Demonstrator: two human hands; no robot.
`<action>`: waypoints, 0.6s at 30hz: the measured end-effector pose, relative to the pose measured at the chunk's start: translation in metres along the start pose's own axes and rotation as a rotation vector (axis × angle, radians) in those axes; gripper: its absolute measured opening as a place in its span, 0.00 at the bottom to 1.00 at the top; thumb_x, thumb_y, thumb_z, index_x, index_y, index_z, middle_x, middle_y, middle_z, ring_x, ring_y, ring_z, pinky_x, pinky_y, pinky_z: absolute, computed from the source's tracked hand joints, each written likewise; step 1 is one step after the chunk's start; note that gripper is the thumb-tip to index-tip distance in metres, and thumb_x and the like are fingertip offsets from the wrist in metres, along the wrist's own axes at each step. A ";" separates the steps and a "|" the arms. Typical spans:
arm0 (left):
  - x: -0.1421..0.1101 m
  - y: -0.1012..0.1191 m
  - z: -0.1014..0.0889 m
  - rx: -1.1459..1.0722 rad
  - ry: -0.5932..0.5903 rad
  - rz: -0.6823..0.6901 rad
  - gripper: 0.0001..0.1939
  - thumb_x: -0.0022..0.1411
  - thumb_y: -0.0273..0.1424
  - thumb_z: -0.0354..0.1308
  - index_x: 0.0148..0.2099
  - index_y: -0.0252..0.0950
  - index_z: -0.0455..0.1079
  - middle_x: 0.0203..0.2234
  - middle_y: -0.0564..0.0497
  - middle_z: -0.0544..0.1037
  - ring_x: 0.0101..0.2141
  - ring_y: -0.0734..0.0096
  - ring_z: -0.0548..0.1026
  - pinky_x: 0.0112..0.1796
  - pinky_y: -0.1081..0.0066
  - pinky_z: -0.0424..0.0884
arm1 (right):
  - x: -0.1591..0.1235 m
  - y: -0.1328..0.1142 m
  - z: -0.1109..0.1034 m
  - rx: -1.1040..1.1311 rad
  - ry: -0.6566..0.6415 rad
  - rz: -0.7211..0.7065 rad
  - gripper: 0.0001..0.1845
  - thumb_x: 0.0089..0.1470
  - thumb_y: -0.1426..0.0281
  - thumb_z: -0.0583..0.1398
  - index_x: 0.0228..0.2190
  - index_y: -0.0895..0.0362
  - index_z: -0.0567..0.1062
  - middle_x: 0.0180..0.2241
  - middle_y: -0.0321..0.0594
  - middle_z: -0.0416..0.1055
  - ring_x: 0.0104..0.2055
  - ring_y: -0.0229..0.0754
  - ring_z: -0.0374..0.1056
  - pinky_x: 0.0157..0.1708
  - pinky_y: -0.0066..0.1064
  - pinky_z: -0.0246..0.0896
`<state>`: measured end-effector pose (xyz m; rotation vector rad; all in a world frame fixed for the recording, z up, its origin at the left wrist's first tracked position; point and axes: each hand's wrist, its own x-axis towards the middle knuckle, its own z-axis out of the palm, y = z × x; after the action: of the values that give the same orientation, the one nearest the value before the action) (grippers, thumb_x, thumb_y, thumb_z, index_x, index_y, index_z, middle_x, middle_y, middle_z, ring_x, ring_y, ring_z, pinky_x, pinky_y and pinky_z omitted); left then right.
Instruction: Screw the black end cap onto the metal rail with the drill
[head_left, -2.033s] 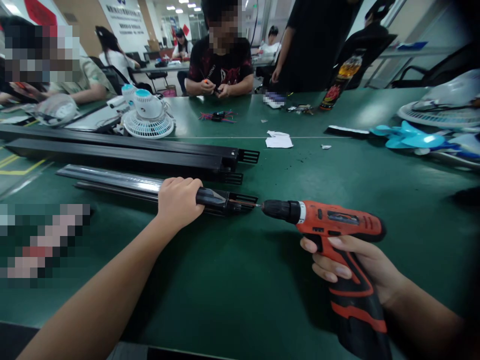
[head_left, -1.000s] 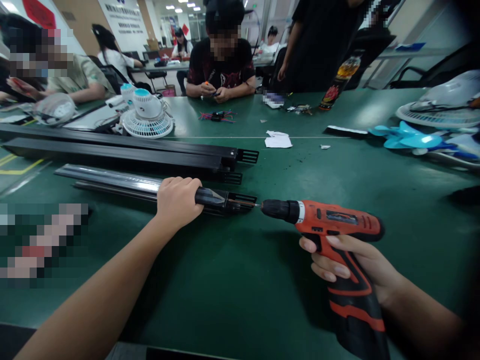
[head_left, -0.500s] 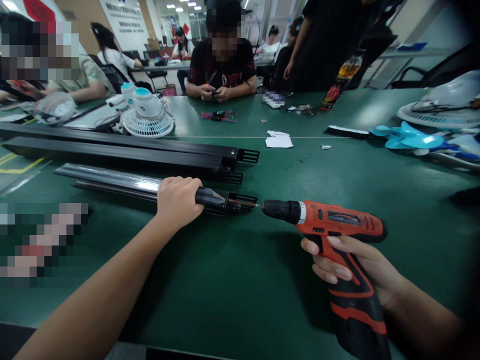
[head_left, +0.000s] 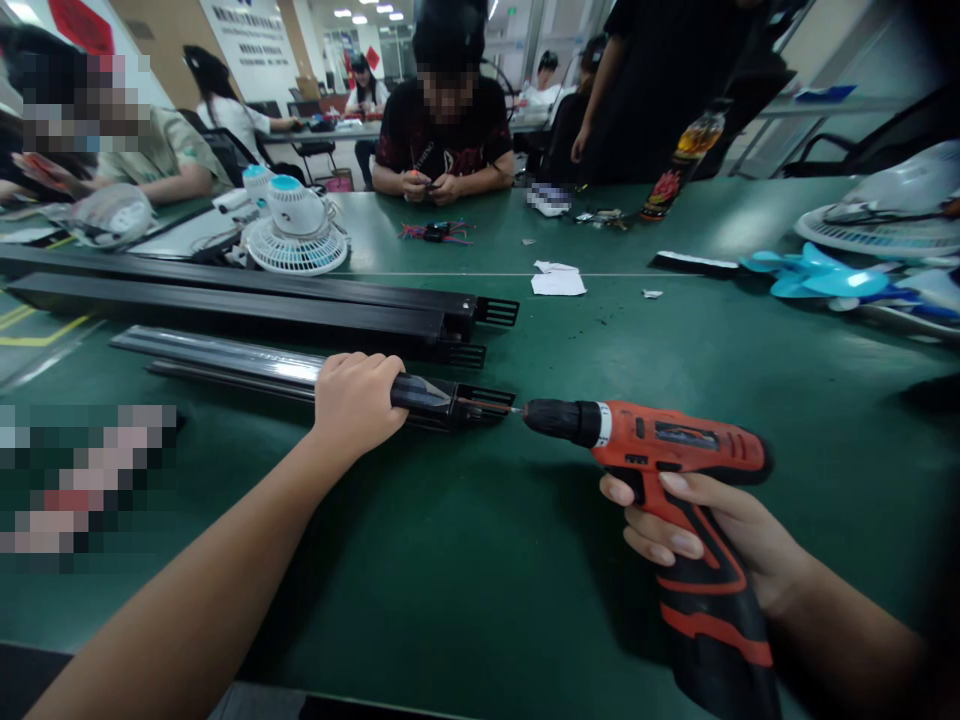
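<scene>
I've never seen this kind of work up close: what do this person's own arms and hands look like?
The left hand and right hand are ungloved, with no rings visible. The left forearm and right forearm show no sleeves, wristbands, cables or markings.

Your long, dark bar [head_left: 240, 355] looks smooth and glossy; your orange-and-black, pistol-shaped drill [head_left: 675, 438] looks matt plastic; matt, ragged white paper [head_left: 558, 283] lies toward the far edge of your smooth green tabletop [head_left: 465, 580].

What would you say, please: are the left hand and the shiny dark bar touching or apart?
Touching: the head view shows the left hand wrapped over the shiny dark bar, which emerges on both sides of the grip.
</scene>
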<state>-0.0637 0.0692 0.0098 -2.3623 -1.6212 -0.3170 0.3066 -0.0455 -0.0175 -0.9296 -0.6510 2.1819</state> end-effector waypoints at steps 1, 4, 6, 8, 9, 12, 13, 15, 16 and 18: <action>0.000 0.000 0.000 0.001 -0.003 0.000 0.10 0.60 0.33 0.57 0.40 0.38 0.78 0.31 0.44 0.83 0.37 0.48 0.81 0.44 0.53 0.72 | 0.000 0.000 0.000 -0.004 -0.009 -0.002 0.21 0.52 0.53 0.75 0.37 0.58 0.82 0.14 0.26 0.58 0.21 0.35 0.52 0.26 0.25 0.59; 0.000 0.000 0.000 0.007 -0.005 0.000 0.09 0.60 0.33 0.57 0.40 0.38 0.77 0.30 0.44 0.83 0.37 0.49 0.81 0.44 0.53 0.72 | 0.001 0.001 -0.002 -0.006 -0.018 -0.007 0.22 0.52 0.54 0.75 0.37 0.58 0.82 0.14 0.26 0.57 0.21 0.34 0.51 0.27 0.25 0.60; 0.000 0.000 0.000 0.009 -0.001 0.000 0.09 0.60 0.33 0.57 0.39 0.38 0.77 0.30 0.45 0.83 0.36 0.49 0.81 0.44 0.53 0.72 | 0.000 0.001 -0.001 -0.001 0.002 -0.008 0.21 0.52 0.55 0.75 0.37 0.59 0.82 0.14 0.26 0.57 0.21 0.34 0.51 0.26 0.25 0.60; 0.000 0.000 0.000 0.007 0.005 0.003 0.09 0.60 0.33 0.57 0.39 0.39 0.77 0.30 0.45 0.83 0.36 0.49 0.81 0.43 0.53 0.72 | 0.000 0.001 0.000 -0.001 0.023 -0.014 0.20 0.52 0.56 0.75 0.36 0.59 0.82 0.14 0.25 0.56 0.21 0.34 0.50 0.26 0.26 0.60; 0.000 0.000 0.000 0.004 0.008 0.004 0.08 0.60 0.33 0.57 0.39 0.39 0.77 0.31 0.44 0.83 0.36 0.49 0.81 0.43 0.53 0.72 | -0.001 0.001 0.000 -0.003 0.027 -0.015 0.19 0.53 0.56 0.75 0.35 0.59 0.82 0.14 0.26 0.56 0.21 0.34 0.50 0.26 0.26 0.60; 0.000 0.000 0.001 -0.009 0.017 0.002 0.08 0.59 0.32 0.57 0.39 0.39 0.77 0.31 0.44 0.83 0.36 0.49 0.81 0.43 0.53 0.72 | -0.001 0.001 0.002 -0.005 0.033 -0.013 0.19 0.53 0.56 0.75 0.35 0.59 0.82 0.14 0.26 0.56 0.21 0.35 0.51 0.25 0.26 0.59; 0.000 -0.001 0.001 -0.013 0.021 0.000 0.08 0.59 0.32 0.58 0.39 0.40 0.77 0.31 0.45 0.83 0.36 0.49 0.80 0.43 0.53 0.72 | -0.001 0.001 0.002 -0.004 0.034 -0.011 0.19 0.53 0.56 0.75 0.35 0.60 0.83 0.14 0.26 0.56 0.21 0.35 0.51 0.25 0.26 0.59; -0.001 -0.001 0.002 -0.023 0.024 -0.001 0.08 0.59 0.32 0.58 0.39 0.40 0.77 0.31 0.45 0.83 0.37 0.48 0.81 0.44 0.52 0.72 | 0.000 0.001 0.002 0.001 0.035 -0.008 0.20 0.53 0.56 0.75 0.34 0.60 0.83 0.14 0.27 0.57 0.21 0.35 0.51 0.25 0.26 0.59; -0.001 -0.001 0.002 -0.028 0.022 0.000 0.08 0.59 0.32 0.58 0.39 0.39 0.77 0.31 0.44 0.83 0.37 0.48 0.81 0.44 0.52 0.72 | 0.000 0.001 0.002 0.005 0.033 -0.008 0.20 0.53 0.56 0.75 0.34 0.60 0.83 0.14 0.26 0.57 0.21 0.35 0.51 0.25 0.26 0.59; -0.001 -0.001 0.001 -0.038 0.017 0.002 0.09 0.60 0.33 0.57 0.39 0.38 0.77 0.31 0.43 0.83 0.37 0.47 0.81 0.44 0.52 0.72 | 0.000 0.002 0.002 0.008 0.029 -0.010 0.19 0.53 0.56 0.75 0.34 0.59 0.82 0.14 0.26 0.57 0.21 0.35 0.50 0.25 0.26 0.59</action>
<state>-0.0645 0.0694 0.0083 -2.3820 -1.6196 -0.3705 0.3044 -0.0467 -0.0177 -0.9505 -0.6316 2.1571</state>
